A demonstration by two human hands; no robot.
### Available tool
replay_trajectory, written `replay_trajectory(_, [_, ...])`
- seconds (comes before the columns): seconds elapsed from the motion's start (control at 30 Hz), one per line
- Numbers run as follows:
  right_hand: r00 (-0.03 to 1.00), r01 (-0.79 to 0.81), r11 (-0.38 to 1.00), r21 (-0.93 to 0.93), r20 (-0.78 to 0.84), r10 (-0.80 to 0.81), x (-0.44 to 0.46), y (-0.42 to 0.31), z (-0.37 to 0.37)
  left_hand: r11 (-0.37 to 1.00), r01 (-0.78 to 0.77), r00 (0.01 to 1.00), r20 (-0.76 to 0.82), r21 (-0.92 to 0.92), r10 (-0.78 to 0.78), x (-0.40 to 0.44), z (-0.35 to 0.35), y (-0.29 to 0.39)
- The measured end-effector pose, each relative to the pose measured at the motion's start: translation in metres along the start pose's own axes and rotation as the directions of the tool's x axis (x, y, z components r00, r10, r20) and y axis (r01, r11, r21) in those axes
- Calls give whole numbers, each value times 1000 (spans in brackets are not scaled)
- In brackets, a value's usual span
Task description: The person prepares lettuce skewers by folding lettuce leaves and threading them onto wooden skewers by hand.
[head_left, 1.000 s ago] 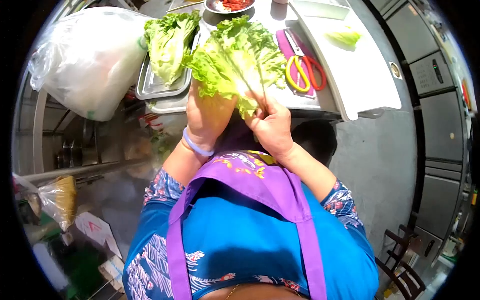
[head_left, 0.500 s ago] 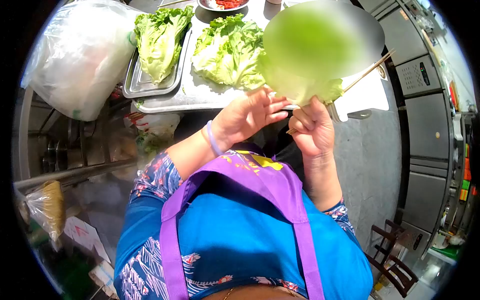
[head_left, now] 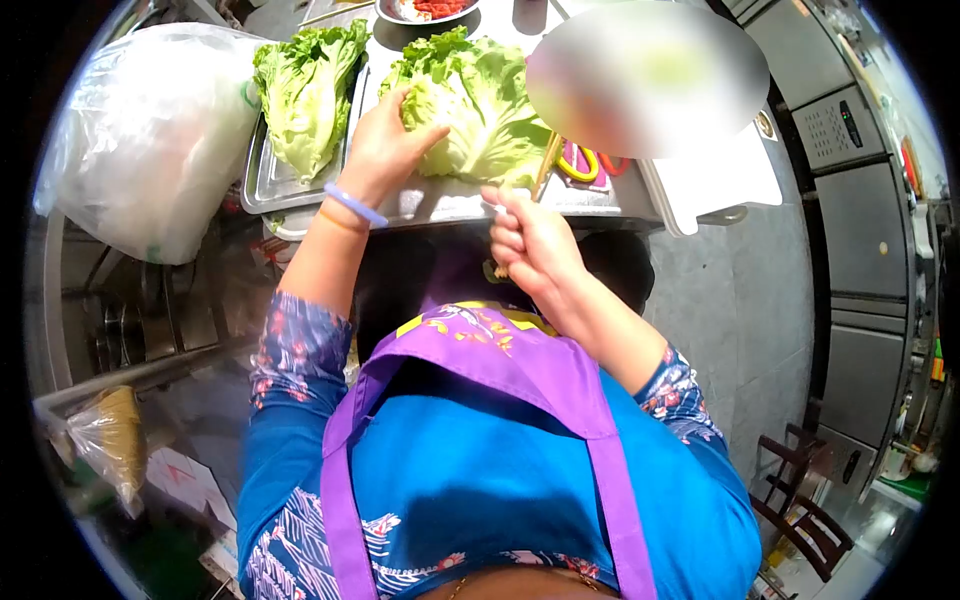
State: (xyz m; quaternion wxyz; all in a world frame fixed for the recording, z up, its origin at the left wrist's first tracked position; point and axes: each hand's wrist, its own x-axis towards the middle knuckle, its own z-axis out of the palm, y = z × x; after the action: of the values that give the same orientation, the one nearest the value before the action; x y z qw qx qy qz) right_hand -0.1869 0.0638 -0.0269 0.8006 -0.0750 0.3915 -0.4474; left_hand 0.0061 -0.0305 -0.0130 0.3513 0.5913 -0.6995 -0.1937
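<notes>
Here, hands (head_left: 385,150) (head_left: 540,245) at lettuce (head_left: 485,115), chopsticks (head_left: 546,166) in right.

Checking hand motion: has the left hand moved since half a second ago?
Yes, the left hand moved left and forward, closer to the metal tray.

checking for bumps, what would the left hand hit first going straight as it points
The left hand would likely meet the spread lettuce leaves first; whether they already touch is unclear.
</notes>
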Motion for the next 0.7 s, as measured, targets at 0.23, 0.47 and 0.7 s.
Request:
replay_trajectory(0.23, [794,452,493,-744,83,-602,17,-50,14,986,-142,981,-123,82,151,-56,-8,14])
replay_trajectory(0.47, [787,243,-56,-968,231,-571,72,-79,42,297,376,872,227,-877,-434,-100,9,15])
replay_trajectory(0.7, [664,604,265,-752,290,-689,102,-45,19,-281,325,826,415,-903,-380,-86,28,7])
